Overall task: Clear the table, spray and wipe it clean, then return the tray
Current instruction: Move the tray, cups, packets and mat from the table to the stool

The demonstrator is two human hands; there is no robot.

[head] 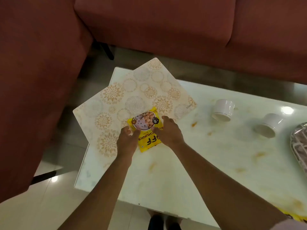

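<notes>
Yellow snack packet (pixel 149 130) on the near edge of two overlapping floral placemats (pixel 132 97), at the left end of the stained white table (pixel 199 163). Left hand (pixel 127 140) and right hand (pixel 167 131) grasping the packet at opposite sides, fingers curled around its edges. Two white cups (pixel 223 110) lying tipped to the right; foil-lined tray (pixel 299 146) at the far right edge.
</notes>
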